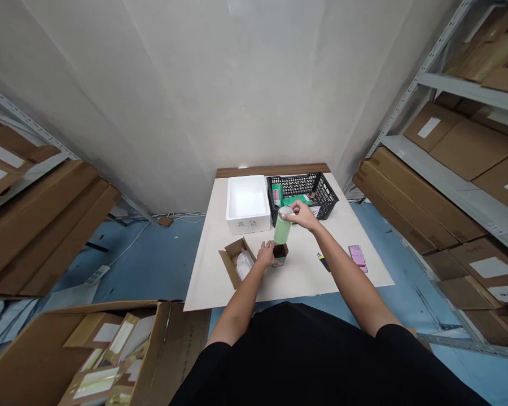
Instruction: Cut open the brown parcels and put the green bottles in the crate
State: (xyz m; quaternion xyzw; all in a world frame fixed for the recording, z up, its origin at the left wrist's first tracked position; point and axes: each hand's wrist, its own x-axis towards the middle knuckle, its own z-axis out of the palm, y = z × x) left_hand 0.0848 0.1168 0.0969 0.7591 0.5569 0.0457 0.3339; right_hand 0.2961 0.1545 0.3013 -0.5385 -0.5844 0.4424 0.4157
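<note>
A pale green bottle (282,230) with a silvery lid hangs in my right hand (302,215), whose fingers grip it at the lid. Right below the bottle stands a small green box (281,256) with its dark opening facing up. My left hand (266,253) has its fingers at the left side of that box, closed around its edge. To the left lies an open brown carton (227,264) holding white wrapping (244,264). Whether the bottle's base touches the box's rim is hard to make out.
Behind my hands stand a white foam box (249,225) and a black crate (328,206) with green boxes. A cutter (323,262) and a phone (358,258) lie on the right. Shelves with cartons (476,141) flank the table; a large carton (163,338) of parcels stands lower left.
</note>
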